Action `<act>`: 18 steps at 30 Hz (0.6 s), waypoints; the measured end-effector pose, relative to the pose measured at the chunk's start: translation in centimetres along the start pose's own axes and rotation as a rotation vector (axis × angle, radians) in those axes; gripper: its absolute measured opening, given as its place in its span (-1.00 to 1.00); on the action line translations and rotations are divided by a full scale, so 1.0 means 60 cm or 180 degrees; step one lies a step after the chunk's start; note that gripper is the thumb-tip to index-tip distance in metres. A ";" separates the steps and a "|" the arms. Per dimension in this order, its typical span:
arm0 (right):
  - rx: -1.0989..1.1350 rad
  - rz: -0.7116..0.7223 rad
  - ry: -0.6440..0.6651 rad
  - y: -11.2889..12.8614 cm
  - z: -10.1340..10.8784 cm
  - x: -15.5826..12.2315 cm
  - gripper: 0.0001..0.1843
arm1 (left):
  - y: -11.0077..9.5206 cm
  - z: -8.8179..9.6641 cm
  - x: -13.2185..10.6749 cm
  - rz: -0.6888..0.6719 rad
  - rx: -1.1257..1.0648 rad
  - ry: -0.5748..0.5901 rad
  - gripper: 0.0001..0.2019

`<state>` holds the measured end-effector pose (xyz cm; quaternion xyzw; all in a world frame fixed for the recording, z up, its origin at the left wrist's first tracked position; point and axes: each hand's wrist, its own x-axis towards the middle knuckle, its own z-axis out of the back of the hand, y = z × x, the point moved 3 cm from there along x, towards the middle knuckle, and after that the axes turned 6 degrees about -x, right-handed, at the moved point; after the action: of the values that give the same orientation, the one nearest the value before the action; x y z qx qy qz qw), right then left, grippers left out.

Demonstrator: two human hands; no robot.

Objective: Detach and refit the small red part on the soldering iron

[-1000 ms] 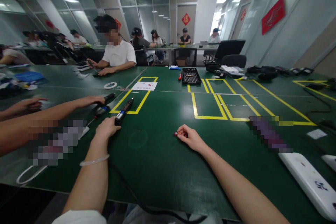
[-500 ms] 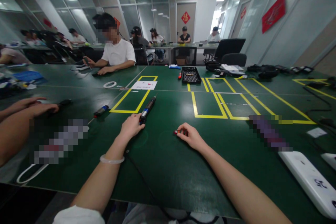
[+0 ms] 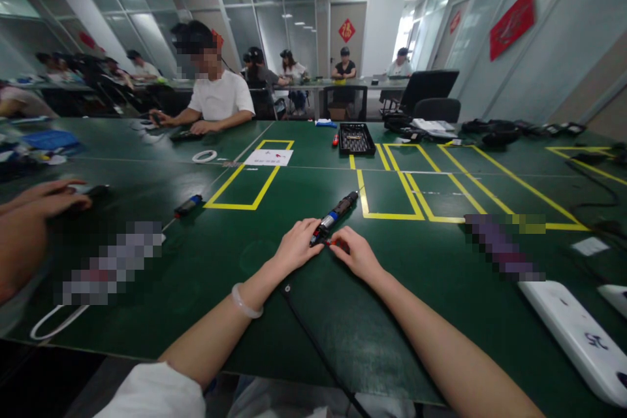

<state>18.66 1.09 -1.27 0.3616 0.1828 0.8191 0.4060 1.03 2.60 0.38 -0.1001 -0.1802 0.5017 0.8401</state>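
The left hand [image 3: 298, 245] grips the tool [image 3: 337, 215] at the table [image 3: 416, 251]; just beside it, the right hand [image 3: 361, 253] pinches a red part [image 3: 341, 246] — a knock from the tool or a slack pinch could send it skittering.

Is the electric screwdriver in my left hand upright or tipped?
Tipped: the electric screwdriver slants low from your left hand, pointing forward and rightward rather than straight up.

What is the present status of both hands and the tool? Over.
Left hand gripping black-and-blue tool, tip pointing away. Right hand pinching small red piece by tool's near end; contact unclear. Black cable on the hands' near side.
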 end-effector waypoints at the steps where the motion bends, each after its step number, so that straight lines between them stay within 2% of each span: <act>1: -0.0074 0.0006 0.0006 0.000 -0.001 0.000 -0.97 | -0.004 -0.002 0.000 -0.0053 -0.0018 0.0006 -0.45; 10: -0.0693 0.0150 0.0145 0.009 -0.012 0.000 -0.99 | -0.018 -0.008 -0.003 -0.0343 -0.0103 0.0211 -0.43; 18: -0.0587 0.0285 0.0236 0.007 -0.003 -0.001 -0.90 | -0.026 -0.001 -0.006 -0.0295 -0.0161 0.0417 -0.35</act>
<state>18.33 0.78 -1.16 0.2999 0.1052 0.8626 0.3935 2.14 1.52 0.79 -0.1454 -0.1419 0.4500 0.8696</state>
